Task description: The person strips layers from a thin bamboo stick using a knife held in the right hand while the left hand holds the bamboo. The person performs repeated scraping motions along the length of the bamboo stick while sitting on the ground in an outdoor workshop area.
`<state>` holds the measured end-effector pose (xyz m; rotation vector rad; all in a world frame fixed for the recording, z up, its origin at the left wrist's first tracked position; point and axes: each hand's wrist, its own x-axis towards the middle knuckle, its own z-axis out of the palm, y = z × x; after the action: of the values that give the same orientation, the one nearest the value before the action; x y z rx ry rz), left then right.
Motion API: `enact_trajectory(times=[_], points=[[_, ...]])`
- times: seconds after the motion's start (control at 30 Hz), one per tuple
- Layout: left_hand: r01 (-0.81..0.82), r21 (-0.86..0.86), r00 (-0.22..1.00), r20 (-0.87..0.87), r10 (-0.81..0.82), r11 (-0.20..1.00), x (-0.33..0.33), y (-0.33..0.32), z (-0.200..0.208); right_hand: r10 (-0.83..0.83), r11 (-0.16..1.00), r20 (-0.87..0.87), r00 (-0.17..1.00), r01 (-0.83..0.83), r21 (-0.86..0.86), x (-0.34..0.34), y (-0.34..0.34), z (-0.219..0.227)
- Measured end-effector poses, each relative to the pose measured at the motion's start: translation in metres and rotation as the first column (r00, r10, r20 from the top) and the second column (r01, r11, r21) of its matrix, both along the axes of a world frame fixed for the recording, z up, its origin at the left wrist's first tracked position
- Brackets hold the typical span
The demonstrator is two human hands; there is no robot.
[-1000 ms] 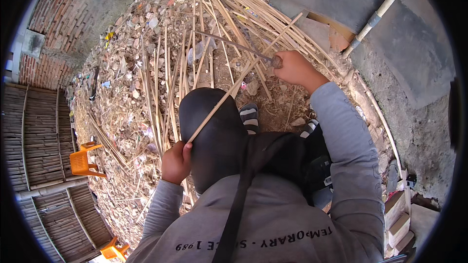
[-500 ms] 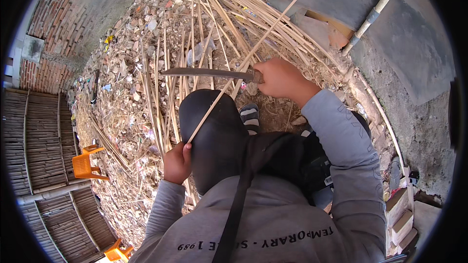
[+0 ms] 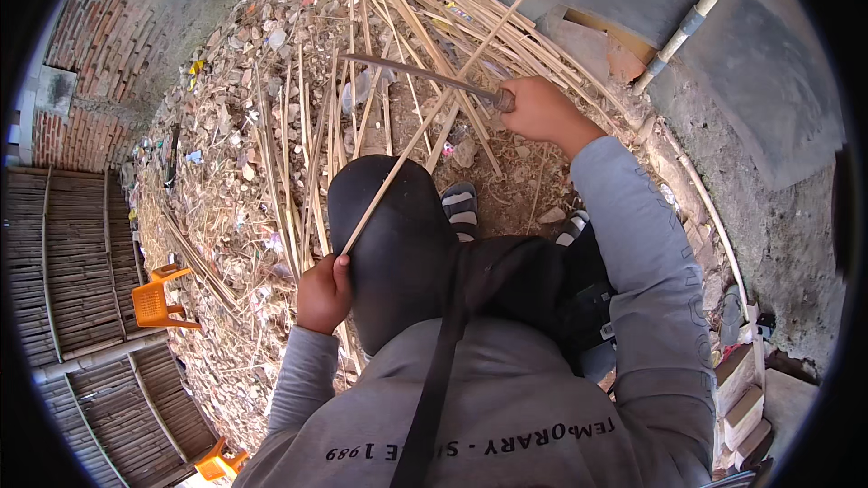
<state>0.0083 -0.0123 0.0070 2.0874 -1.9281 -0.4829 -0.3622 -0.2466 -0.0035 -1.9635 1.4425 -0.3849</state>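
By the knee's [image 3: 407, 239] edge, the left hand [image 3: 324, 295] pinches a strip [image 3: 422, 136]. The right hand [image 3: 544, 113] grips a knife [image 3: 407, 69], probably best angled shallowly.

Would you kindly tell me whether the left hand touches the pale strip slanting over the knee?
Touching: the head view shows the near end of the pale strip meeting the left hand, with no gap between them.

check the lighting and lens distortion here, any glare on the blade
Head view: light looks soft, with no strong glare on the blade; the fisheye leaves black corners and bends the slatted panel near the left rim; in the same head view, the wooden strip is clear enough to trace.
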Motion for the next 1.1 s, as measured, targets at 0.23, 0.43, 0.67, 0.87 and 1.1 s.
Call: enact_trajectory(times=[0.23,0.43,0.67,0.87,1.1], points=[[0.01,-0.004,0.998,-0.06,-0.01,1.0,0.003,-0.002,0.002,0.046,0.995,-0.055,0.997,-0.051,-0.088,0.009,0.007,0.002],[0.037,0.061,0.984,-0.178,-0.026,0.997,0.013,0.0,0.005,0.148,0.97,-0.18,0.972,-0.179,-0.165,0.007,0.023,0.033],[0.029,0.144,0.962,-0.273,0.012,0.989,0.022,0.021,0.012,0.199,0.889,-0.229,0.953,-0.274,-0.366,0.009,0.023,0.013],[0.009,0.104,0.954,-0.299,0.022,0.995,0.016,0.022,0.002,0.109,0.957,-0.201,0.973,-0.157,-0.242,0.009,0.018,0.015],[0.017,0.035,0.988,-0.152,-0.011,0.999,0.015,0.022,0.001,0.111,0.972,-0.209,0.972,-0.15,-0.183,0.005,0.017,0.026]])
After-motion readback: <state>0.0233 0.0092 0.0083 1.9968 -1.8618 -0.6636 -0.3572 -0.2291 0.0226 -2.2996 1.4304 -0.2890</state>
